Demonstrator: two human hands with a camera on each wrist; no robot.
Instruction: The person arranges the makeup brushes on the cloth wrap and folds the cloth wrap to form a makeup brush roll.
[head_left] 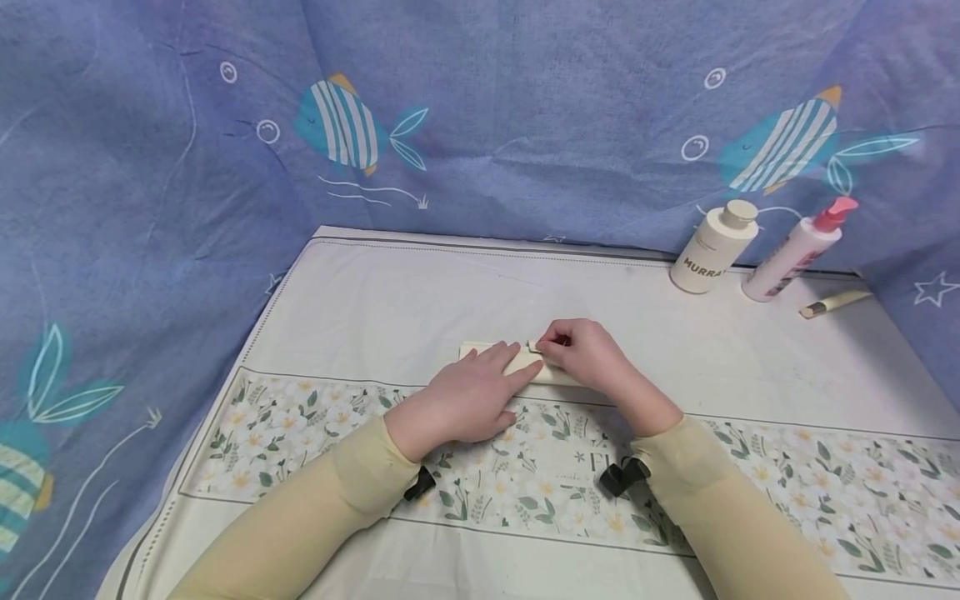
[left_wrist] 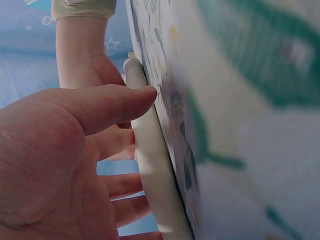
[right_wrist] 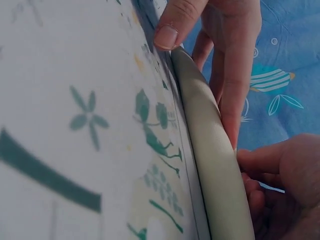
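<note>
A cream folded piece of cloth lies as a narrow, thick strip on the table, near the middle of the head view. My left hand rests on it with fingers spread and fairly straight. Just to the right, my right hand pinches a small bit of cream material at the strip's far edge between thumb and fingers. The left wrist view shows the rounded near side of the folded cloth under the left fingertips. From the right wrist, the same smooth fold runs beside both hands; what lies inside it is hidden.
A white bottle and a pump bottle with a pink top stand at the back right. Near them lies a brush-like item. A flower-printed band crosses the white table cover; blue fish-patterned fabric hangs behind.
</note>
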